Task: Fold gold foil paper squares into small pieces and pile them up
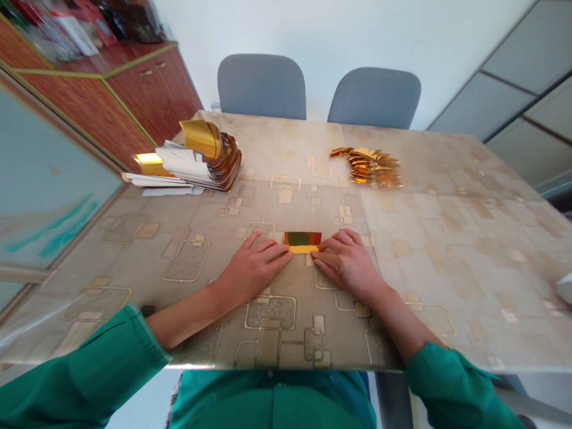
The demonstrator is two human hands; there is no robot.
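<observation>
A small gold foil sheet (302,239) lies on the table in front of me, with a crease running across it and its lower strip brighter than the upper part. My left hand (257,265) holds its left end at the fingertips. At the right end, my right hand (346,259) has its fingers bent and pressed together on the foil's edge. Beyond the hands, a pile of folded gold pieces (369,167) lies at the back right. A thick stack of gold and white sheets (201,158) stands at the back left.
The patterned table (277,333) spans the view. Two grey chairs (262,86) stand at its far side. A wooden cabinet (152,83) holding assorted items is at the back left, and a white object (565,288) sits at the right edge.
</observation>
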